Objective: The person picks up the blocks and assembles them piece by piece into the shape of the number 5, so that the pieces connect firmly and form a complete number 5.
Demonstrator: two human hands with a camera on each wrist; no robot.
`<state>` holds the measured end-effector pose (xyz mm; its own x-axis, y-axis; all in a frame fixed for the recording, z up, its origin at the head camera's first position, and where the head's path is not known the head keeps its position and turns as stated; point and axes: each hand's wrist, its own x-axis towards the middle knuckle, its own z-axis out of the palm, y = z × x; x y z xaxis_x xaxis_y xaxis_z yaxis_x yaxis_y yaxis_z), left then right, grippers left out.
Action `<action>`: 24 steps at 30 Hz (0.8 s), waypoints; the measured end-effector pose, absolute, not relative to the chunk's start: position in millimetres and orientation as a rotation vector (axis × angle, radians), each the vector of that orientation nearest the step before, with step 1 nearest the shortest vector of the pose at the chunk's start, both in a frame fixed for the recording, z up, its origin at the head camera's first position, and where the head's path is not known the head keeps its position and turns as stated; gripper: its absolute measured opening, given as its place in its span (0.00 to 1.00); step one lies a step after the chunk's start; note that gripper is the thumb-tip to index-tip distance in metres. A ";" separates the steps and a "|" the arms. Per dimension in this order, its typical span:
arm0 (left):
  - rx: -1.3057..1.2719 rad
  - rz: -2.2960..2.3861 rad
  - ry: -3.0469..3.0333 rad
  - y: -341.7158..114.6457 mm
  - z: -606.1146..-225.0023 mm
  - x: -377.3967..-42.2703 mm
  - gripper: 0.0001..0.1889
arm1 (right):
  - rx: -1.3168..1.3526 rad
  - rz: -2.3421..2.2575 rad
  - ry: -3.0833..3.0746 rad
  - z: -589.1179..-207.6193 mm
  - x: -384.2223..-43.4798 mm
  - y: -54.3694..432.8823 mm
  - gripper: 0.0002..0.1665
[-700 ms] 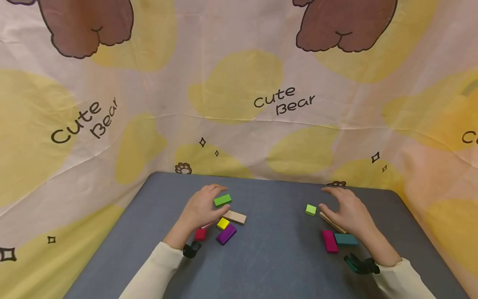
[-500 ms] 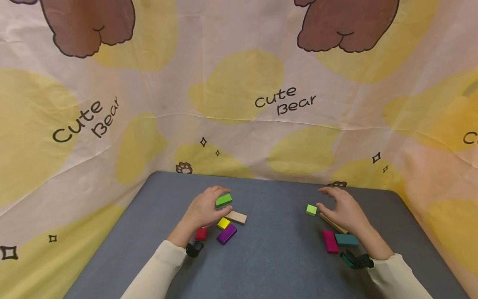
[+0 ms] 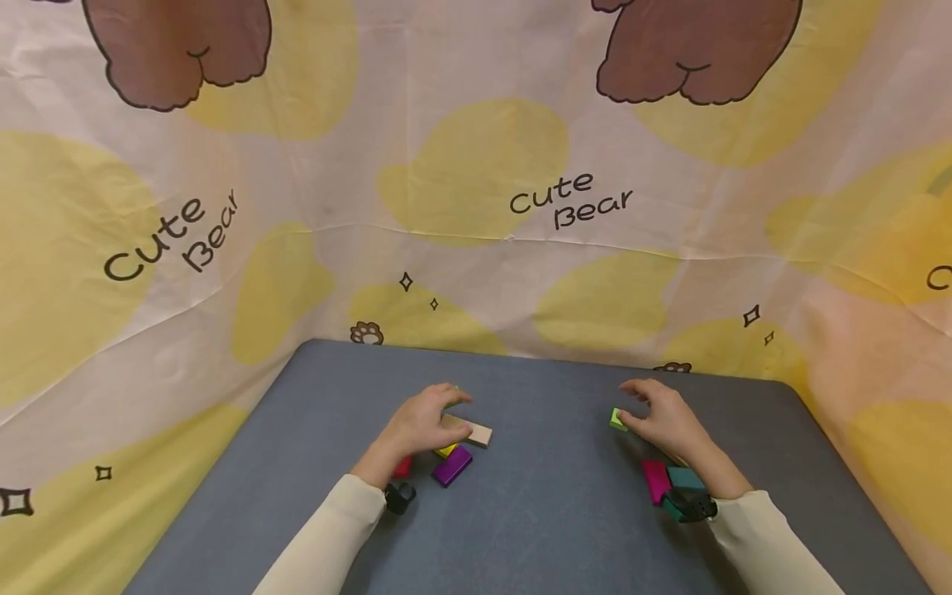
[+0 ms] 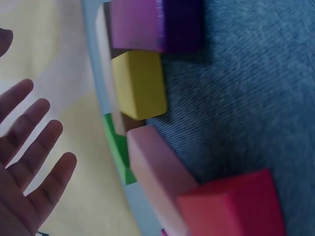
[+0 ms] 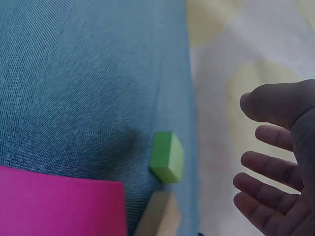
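Observation:
My left hand (image 3: 422, 426) hovers with loosely bent fingers over a group of blocks, holding nothing. Around it lie a beige plank (image 3: 479, 435), a yellow block (image 4: 140, 86), a purple block (image 3: 453, 466) and a red block (image 3: 402, 468). The left wrist view also shows a pink block (image 4: 160, 172) and a green block (image 4: 118, 152), which the hand mostly covers in the head view. My right hand (image 3: 669, 426) holds nothing, its fingers apart, near a light green cube (image 3: 616, 421). Below it are a magenta block (image 3: 655, 480), a teal block (image 3: 684, 478) and another beige plank (image 5: 160, 216).
The blocks lie on a blue-grey table (image 3: 550, 496). A printed cloth (image 3: 461, 190) hangs along its back and sides. Dark straps (image 3: 400, 497) are worn at both wrists.
My left hand has shifted right and nearer the person, now hiding most of the green block. The right hand has moved left, its thumb overlapping the light green cube in the head view.

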<state>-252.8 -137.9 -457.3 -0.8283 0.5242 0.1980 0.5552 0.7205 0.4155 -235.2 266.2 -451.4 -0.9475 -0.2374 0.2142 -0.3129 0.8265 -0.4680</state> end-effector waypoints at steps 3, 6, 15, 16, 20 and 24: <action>-0.919 -0.709 -2.866 -135.5 -462.9 -256.4 0.20 | 0.433 0.785 -2.899 -459.2 -241.3 267.7 0.25; -0.963 -0.715 -2.860 -133.3 -467.3 -260.0 0.19 | 0.452 0.763 -2.925 -465.7 -245.9 269.2 0.24; -1.060 -0.706 -2.859 -130.3 -475.1 -269.2 0.16 | 0.529 0.706 -2.911 -478.4 -254.1 271.3 0.20; -1.070 -0.708 -2.861 -129.9 -475.5 -270.0 0.16 | 0.539 0.700 -2.913 -479.0 -254.6 271.5 0.19; -1.063 -0.701 -2.901 -127.6 -476.0 -272.5 0.16 | 0.552 0.686 -2.928 -482.0 -257.1 272.1 0.18; -1.034 -0.723 -2.955 -125.3 -476.3 -273.7 0.16 | 0.556 0.669 -2.932 -485.1 -259.4 271.5 0.16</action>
<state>-273.7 -125.3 -476.3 -0.7907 0.6071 0.0792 0.5751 0.6922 0.4360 -259.4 271.5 -485.1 -0.9305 -0.3299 0.1590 -0.3662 0.8384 -0.4037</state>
